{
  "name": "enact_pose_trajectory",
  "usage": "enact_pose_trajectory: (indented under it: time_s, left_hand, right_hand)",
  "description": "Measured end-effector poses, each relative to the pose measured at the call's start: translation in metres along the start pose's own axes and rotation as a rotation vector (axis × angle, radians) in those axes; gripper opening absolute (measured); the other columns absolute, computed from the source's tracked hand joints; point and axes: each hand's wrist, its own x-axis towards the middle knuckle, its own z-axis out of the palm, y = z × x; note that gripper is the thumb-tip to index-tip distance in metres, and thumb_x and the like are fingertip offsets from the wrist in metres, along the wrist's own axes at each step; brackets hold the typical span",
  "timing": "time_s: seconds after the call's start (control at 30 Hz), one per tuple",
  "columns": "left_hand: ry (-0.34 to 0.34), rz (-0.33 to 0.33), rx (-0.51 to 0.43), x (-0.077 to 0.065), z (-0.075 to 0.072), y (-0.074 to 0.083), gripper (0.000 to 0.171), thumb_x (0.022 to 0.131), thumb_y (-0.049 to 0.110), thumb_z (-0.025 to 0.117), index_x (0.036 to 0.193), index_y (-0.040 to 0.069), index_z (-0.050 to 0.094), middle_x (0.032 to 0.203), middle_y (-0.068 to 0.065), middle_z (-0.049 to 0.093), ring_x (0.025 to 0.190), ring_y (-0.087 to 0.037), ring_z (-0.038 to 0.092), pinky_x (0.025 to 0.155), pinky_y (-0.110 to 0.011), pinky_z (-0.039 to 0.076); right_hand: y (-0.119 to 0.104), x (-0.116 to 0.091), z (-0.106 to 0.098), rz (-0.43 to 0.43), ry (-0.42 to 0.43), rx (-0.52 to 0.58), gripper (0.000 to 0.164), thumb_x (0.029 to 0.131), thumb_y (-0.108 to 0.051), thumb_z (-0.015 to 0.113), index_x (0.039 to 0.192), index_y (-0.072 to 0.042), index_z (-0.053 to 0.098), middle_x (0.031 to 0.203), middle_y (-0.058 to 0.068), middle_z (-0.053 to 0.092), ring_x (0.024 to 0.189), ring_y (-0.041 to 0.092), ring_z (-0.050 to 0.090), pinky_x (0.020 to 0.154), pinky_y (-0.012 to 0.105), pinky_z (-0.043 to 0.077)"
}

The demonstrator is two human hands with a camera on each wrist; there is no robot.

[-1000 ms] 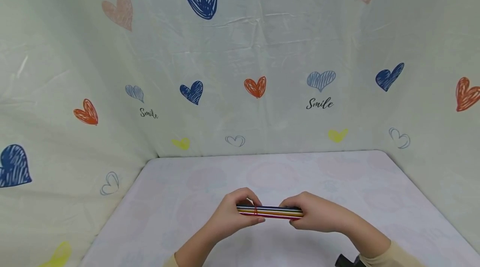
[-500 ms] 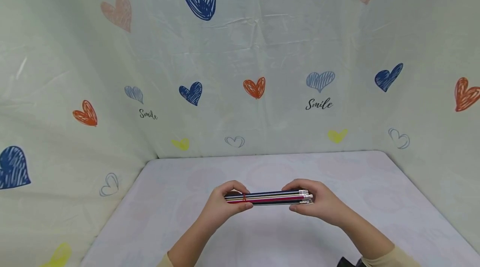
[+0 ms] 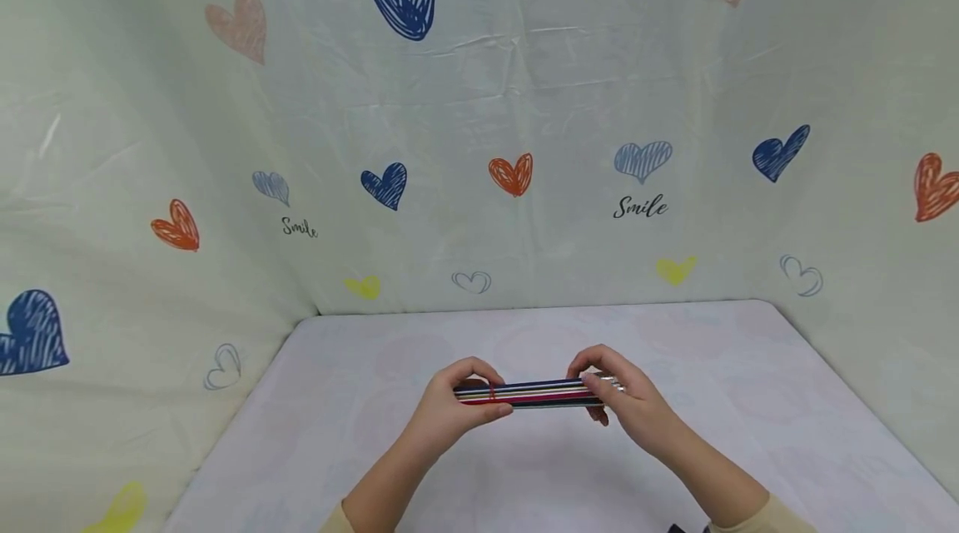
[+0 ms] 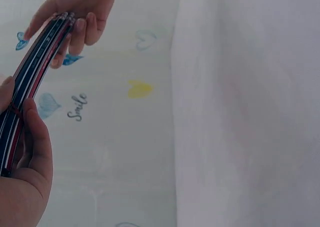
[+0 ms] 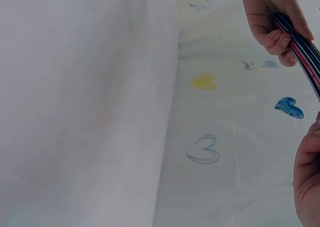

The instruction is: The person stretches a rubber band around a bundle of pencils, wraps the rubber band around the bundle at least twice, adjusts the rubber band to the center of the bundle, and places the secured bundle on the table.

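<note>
A bundle of striped pencils (image 3: 539,395), dark blue, white, red and black, is held level above the table in the head view. A thin red band (image 3: 492,392) is wound round it near its left end. My left hand (image 3: 448,410) grips that end between curled fingers and thumb. Over at the other end, silvery pencil ends (image 3: 618,384) show past the thumb of my right hand (image 3: 637,401), whose fingers curl round the bundle. The left wrist view shows the pencils (image 4: 44,57) running between both hands. In the right wrist view, the right hand (image 5: 309,174) is partly cut off.
Beneath the hands spreads a table with a pale cloth (image 3: 360,450). A light curtain (image 3: 449,100) printed with hearts and "Smile" stands behind it and along both sides. Part of a small black object (image 3: 677,528) shows at the bottom edge, beside the right sleeve.
Both hands have raised the bundle higher in the view, and it has rolled so other colours face me. The right hand has shifted its hold, its thumb now across the upper side.
</note>
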Motion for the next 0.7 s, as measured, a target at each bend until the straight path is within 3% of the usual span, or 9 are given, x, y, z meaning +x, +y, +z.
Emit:
enact_pose_trajectory:
  time_s: [0.1, 0.23, 0.37, 0.5, 0.7]
  left_hand:
    - [-0.004, 0.006, 0.026, 0.0, -0.002, 0.0, 0.03, 0.071, 0.005, 0.087, 0.093, 0.008, 0.067, 0.085, -0.006, 0.065, 0.072, -0.017, 0.062, 0.064, -0.027, 0.052]
    - [-0.038, 0.015, 0.024, 0.001, -0.002, -0.001, 0.031, 0.072, 0.007, 0.086, 0.095, 0.008, 0.065, 0.086, -0.006, 0.065, 0.075, -0.019, 0.063, 0.065, -0.028, 0.052]
    - [-0.063, 0.011, 0.03, 0.001, 0.0, -0.001, 0.032, 0.074, 0.006, 0.085, 0.096, 0.008, 0.063, 0.091, -0.006, 0.064, 0.077, -0.02, 0.063, 0.067, -0.028, 0.052]
    - [-0.075, 0.039, 0.102, 0.002, 0.0, -0.001, 0.035, 0.074, 0.009, 0.086, 0.098, 0.011, 0.061, 0.095, -0.005, 0.062, 0.079, -0.019, 0.062, 0.067, -0.027, 0.052]
    - [-0.121, 0.091, 0.124, 0.005, -0.011, -0.003, 0.031, 0.078, 0.007, 0.082, 0.102, 0.01, 0.063, 0.098, -0.006, 0.061, 0.081, -0.019, 0.062, 0.069, -0.027, 0.052]
  right_hand:
    - [0.001, 0.0, -0.001, -0.051, -0.038, 0.042, 0.013, 0.101, -0.002, 0.047, 0.11, -0.007, 0.055, 0.094, 0.011, 0.057, 0.053, 0.022, 0.047, 0.045, 0.031, 0.041]
    - [0.002, 0.001, -0.001, -0.08, -0.04, 0.076, 0.014, 0.097, 0.002, 0.053, 0.108, -0.005, 0.056, 0.094, 0.01, 0.058, 0.052, 0.021, 0.047, 0.043, 0.031, 0.042]
    - [0.004, -0.001, -0.001, 0.02, -0.025, 0.152, 0.013, 0.094, -0.001, 0.061, 0.107, -0.002, 0.062, 0.084, 0.012, 0.062, 0.052, 0.023, 0.057, 0.049, 0.036, 0.052]
    - [0.007, -0.004, 0.001, 0.167, 0.053, 0.207, 0.021, 0.088, -0.005, 0.07, 0.107, 0.004, 0.069, 0.078, 0.016, 0.067, 0.055, 0.023, 0.065, 0.058, 0.042, 0.057]
    - [0.011, -0.006, 0.0, 0.207, 0.15, 0.214, 0.023, 0.085, -0.004, 0.073, 0.105, 0.008, 0.07, 0.069, 0.012, 0.067, 0.052, 0.016, 0.061, 0.055, 0.035, 0.055]
